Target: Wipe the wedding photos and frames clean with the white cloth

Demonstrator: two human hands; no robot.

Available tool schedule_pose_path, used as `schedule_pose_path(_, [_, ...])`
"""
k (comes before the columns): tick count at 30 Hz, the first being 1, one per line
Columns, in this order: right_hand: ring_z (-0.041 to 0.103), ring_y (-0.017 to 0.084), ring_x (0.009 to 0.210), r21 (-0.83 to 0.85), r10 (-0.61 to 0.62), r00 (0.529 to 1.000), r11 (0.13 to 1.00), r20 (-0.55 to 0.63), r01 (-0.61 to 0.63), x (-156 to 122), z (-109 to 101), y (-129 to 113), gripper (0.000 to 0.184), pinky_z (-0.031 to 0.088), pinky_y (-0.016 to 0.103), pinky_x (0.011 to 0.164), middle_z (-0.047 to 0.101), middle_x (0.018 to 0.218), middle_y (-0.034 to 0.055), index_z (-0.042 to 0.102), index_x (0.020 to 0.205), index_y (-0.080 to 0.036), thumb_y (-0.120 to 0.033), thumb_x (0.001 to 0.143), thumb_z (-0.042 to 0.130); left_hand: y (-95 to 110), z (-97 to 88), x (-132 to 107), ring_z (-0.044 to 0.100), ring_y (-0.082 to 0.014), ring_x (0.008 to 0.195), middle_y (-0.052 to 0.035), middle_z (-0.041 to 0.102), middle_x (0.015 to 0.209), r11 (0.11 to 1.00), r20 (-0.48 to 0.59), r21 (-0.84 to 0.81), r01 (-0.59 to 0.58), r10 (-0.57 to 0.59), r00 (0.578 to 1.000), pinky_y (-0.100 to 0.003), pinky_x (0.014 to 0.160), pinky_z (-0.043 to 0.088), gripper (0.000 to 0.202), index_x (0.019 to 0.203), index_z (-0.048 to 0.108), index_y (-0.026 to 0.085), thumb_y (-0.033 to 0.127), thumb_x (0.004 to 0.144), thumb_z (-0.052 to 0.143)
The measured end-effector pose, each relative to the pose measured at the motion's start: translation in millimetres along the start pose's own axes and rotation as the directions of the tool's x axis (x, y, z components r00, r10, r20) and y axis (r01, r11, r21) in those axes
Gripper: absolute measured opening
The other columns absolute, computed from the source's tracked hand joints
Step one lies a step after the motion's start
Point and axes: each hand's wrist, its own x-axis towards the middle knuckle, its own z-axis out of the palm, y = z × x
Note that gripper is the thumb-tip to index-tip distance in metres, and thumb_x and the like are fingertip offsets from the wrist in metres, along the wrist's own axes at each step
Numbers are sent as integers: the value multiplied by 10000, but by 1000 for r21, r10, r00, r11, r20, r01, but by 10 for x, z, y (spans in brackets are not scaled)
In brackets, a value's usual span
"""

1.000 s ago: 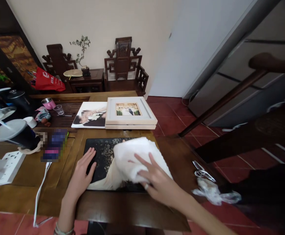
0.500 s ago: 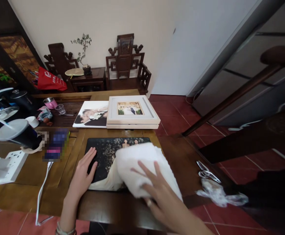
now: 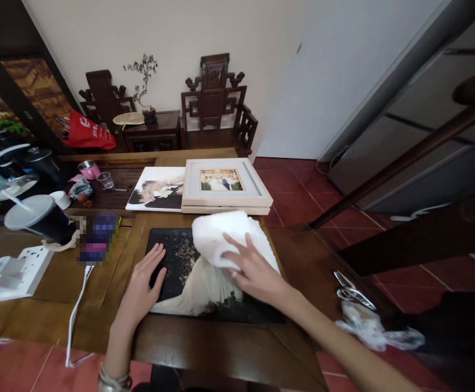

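Observation:
A dark photo panel (image 3: 180, 272) with a pale flowing gown printed on it lies flat on the wooden table. My left hand (image 3: 141, 280) rests on its left edge, fingers stretched out and holding nothing. A folded white towel (image 3: 216, 231) covers the panel's upper right part and reaches past its far edge. On top of the towel is my right hand (image 3: 253, 267), gripping it with the fingers somewhat spread and pressing down. The towel hides the upper part of the picture.
Behind the panel are stacked pale wooden picture frames (image 3: 257, 188) and a white-edged photo print (image 3: 147, 190). To the left stand a lidded cup (image 3: 43, 223), a phone (image 3: 100, 239) and a power strip (image 3: 33, 267). Scissors (image 3: 353, 291) and crumpled plastic (image 3: 368, 326) lie right.
My right hand has slid the towel away from me, toward the panel's far edge, uncovering the lower gown and lower right corner. My left hand stays at the left edge.

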Motion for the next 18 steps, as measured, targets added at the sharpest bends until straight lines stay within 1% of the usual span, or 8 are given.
schedule_pose_path(2, [272,358,1385,-6,35,999,999,-13,-36,145,12,64,329,148,724,1056,590,1259,226,632,1060,-123,-73,812,421,1,-2,-2,400,-221,1361,-96,485,1431,1000,-13,-13,-8,7,1000,-464,1121,349,402,1338,503,200,266,944,450])
schedule_pose_path(4, [283,369,1378,-20,45,998,999,-39,-45,135,50,46,334,142,730,1052,567,1290,231,631,1063,-120,-72,811,418,3,-1,-4,403,-221,1359,-98,487,1429,1000,-23,-26,-11,10,1000,-461,1120,351,397,1331,511,199,266,945,450])
schedule_pose_path(6, [271,378,1381,-29,22,997,999,-71,-24,-31,106,-55,336,127,740,1050,514,1359,223,637,1015,-129,-50,771,420,6,3,-6,402,-223,1359,-99,488,1429,1000,-22,-29,-4,4,1000,-467,1120,351,395,1330,511,200,269,946,448])
schedule_pose_path(8, [229,369,1397,-28,-16,997,1000,-74,13,-308,160,-217,343,121,748,1051,474,1409,186,636,948,-154,-24,709,427,6,9,-8,395,-224,1364,-100,482,1433,1000,-16,-27,5,-6,1000,-476,1121,346,396,1332,509,200,271,947,446])
schedule_pose_path(11, [186,355,1411,-29,-67,998,997,-15,66,-757,209,-487,327,117,749,1058,450,1442,114,623,840,-194,-17,625,451,-3,17,-8,381,-222,1372,-96,467,1445,1000,-1,-24,18,-18,1000,-482,1125,337,403,1344,496,206,270,950,440])
schedule_pose_path(13, [198,362,1405,-37,-118,993,992,27,119,-967,214,-615,298,108,747,1061,434,1453,85,614,772,-206,-16,599,462,-12,20,-5,374,-223,1376,-86,464,1449,999,4,-26,22,-22,1000,-482,1127,335,408,1351,490,220,268,949,440])
schedule_pose_path(15, [213,360,1400,-30,-144,988,989,62,146,-1045,198,-668,295,96,738,1068,423,1459,71,614,744,-211,-12,587,463,-17,20,-1,371,-226,1378,-77,465,1449,999,6,-29,21,-21,1000,-477,1127,334,414,1356,487,233,271,946,446])
schedule_pose_path(18, [211,353,1403,11,-110,988,994,105,109,-898,143,-608,334,103,738,1065,437,1450,80,634,787,-205,-12,578,460,-10,15,5,369,-230,1379,-76,466,1449,1000,10,-22,20,-20,1000,-468,1127,334,417,1355,489,230,276,943,449])
